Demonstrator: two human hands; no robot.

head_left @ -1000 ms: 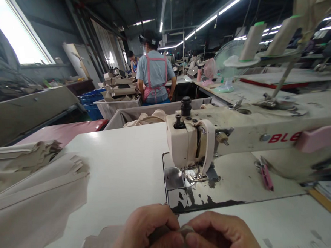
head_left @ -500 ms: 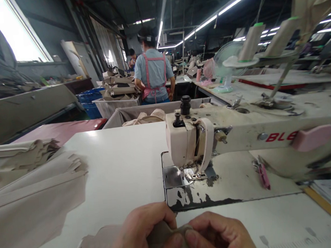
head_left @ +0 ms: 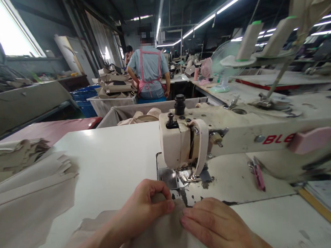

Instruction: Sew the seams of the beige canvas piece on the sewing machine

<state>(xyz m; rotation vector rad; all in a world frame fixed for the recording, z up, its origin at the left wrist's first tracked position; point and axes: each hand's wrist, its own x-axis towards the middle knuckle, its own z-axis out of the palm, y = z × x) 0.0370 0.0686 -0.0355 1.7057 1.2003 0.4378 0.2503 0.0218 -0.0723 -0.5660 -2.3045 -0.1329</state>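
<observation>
On the white sewing table (head_left: 114,165), just in front of the machine's needle plate (head_left: 169,176), lies a beige fabric piece (head_left: 159,234) that both hands work at its far edge. The left hand (head_left: 144,206) is curled, thumb and fingertips pinching a raised fold of the fabric piece. The right hand (head_left: 218,226) lies flatter, fingers extended together and pressing the cloth down onto the table, its fingertips close beside the left thumb. The folded edge sits just short of the presser foot (head_left: 190,177) of the cream sewing machine (head_left: 225,135), whose arm carries red letters and a pink pad. On the machine bed to the right rest pink-handled thread snips (head_left: 258,174). At the left of the table lies a stack of beige cut pieces (head_left: 28,186), well apart from the hands. Beyond the table stands a bin (head_left: 130,113) with more pale pieces in it, and farther off a person in a blue shirt with pink apron straps (head_left: 149,72) stands with their back turned. 2 thread cones (head_left: 247,40) stand on the rack at upper right, near a green fan (head_left: 220,65).
</observation>
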